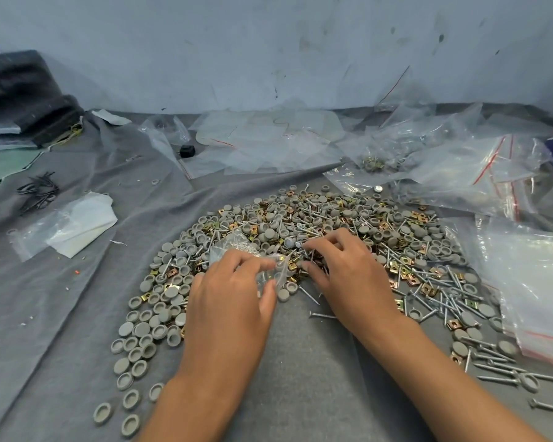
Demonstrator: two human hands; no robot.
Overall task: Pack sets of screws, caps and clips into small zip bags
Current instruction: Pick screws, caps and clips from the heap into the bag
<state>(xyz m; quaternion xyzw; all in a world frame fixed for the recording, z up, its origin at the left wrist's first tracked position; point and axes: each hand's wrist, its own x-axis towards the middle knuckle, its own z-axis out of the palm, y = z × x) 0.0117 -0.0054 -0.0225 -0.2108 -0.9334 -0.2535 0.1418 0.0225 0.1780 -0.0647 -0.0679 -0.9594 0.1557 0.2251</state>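
We see the left hand (229, 301) near the middle of the scene, its fingers and thumb curled round a small clear zip bag (253, 260), pinching it at its near edge; the bag lies crumpled on the near left side of the heap, and something glints inside it, though we cannot tell what. The right hand (348, 275) sits just to the right, fingers bent down into the pile of parts (316, 231) — the fingertips (307, 247) touch a cluster of screws, but we cannot tell whether they actually grip one.

The pile spreads across the grey cloth (307, 362) in a broad arc: grey round caps (147, 333) thickest on the left and trailing toward the near left corner, brass-coloured square clips (411, 279) mixed through the middle and right, and long silver screws (492, 366) scattered mostly on the near right.

On the right lie clear bags with red zip strips (492, 161), some holding parts, and a stack of them (537, 288) lies near the right edge. Far behind the heap we find loose clear plastic sheets (268, 138) and a small black object (186, 151). On the left lie a folded white plastic piece (77, 224) and a bundle of dark wire ties (39, 191) — and at the far left corner a folded dark cloth (23, 94) against the wall (268, 49).
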